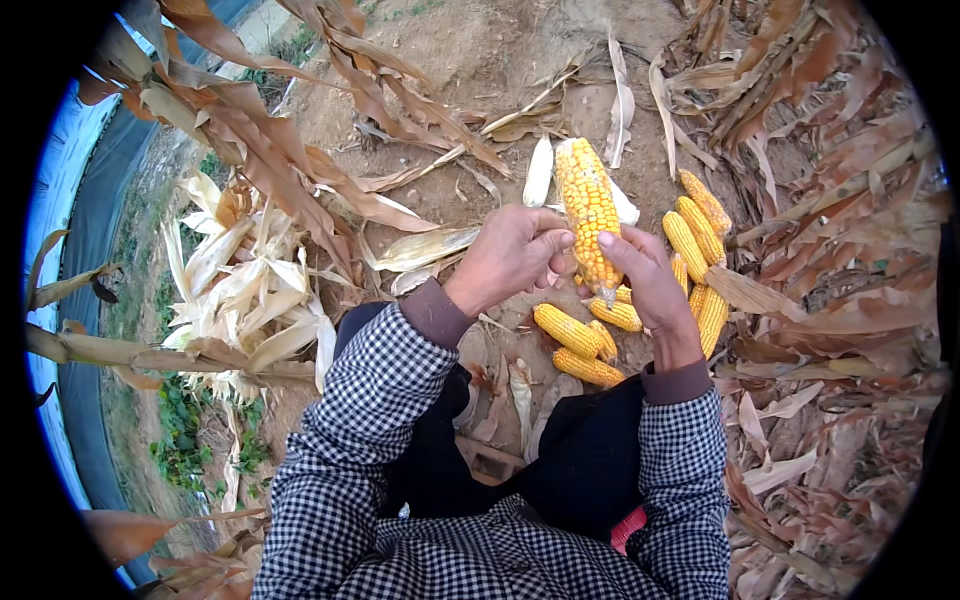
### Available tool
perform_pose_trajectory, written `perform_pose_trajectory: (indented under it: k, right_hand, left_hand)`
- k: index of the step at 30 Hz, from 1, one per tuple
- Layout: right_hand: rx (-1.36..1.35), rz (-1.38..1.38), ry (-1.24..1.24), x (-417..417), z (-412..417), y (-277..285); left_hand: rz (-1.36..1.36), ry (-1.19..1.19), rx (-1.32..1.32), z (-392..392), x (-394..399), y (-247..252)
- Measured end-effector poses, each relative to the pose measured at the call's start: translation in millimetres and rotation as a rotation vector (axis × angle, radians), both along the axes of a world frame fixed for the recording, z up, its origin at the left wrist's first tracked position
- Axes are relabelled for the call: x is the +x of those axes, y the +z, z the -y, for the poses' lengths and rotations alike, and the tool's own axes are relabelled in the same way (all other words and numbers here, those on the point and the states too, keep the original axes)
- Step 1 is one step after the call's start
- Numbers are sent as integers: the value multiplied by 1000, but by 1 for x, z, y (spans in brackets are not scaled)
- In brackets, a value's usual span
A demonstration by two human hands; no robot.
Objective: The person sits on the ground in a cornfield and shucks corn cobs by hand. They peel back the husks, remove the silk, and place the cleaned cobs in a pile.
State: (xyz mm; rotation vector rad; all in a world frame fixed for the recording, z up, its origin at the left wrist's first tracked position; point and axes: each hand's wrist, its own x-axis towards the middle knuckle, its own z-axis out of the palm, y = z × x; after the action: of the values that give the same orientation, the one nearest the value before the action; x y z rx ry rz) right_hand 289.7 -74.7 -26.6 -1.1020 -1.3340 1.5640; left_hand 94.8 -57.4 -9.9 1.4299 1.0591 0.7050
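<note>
A husked ear of yellow corn (588, 202) is held up in front of me, its pale broken tip at the top and its stalk end low. My right hand (651, 271) grips its lower part, thumb across the kernels. Against the ear's left side, my left hand (517, 251) has thumb and forefinger pinched together; whether something thin is between them is too small to tell. Below and to the right, several husked corn ears (568, 330) lie on the soil, more of them piled near the dry stalks (711, 319).
A heap of pale stripped husks (251, 281) lies at the left. Dry corn stalks and leaves (832, 300) crowd the right side, and a leaning stalk (180, 112) crosses the upper left. Loose husk pieces (538, 174) lie beyond the ear. Blue-grey sheeting (94, 247) runs along the far left.
</note>
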Motion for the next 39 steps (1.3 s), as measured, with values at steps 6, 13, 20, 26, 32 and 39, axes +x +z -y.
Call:
perform_pose_trajectory:
  k: [6,13,20,26,32,39]
  right_hand:
    - [-187,-307,-102,-14,1,5]
    - [-182,-430,-170,-14,-3,0]
    - [23,-145,-144,-22,1,2]
    - [-27,-159,-106,-23,5,6]
    - [-48,-244,-70,-22,3,4]
    - [-162,-423,-71,-23,5,1]
  left_hand:
    - [121,160,-59,-4,-7,-4]
    - [280,257,-140,-8,-26,5]
    - [-25,-8,268,1,-4,-23]
    - [105,-88,-26,1,-10,-4]
    - [69,-4,-69,3,-10,-1]
    - [-26,238,198,-3,-17,-7]
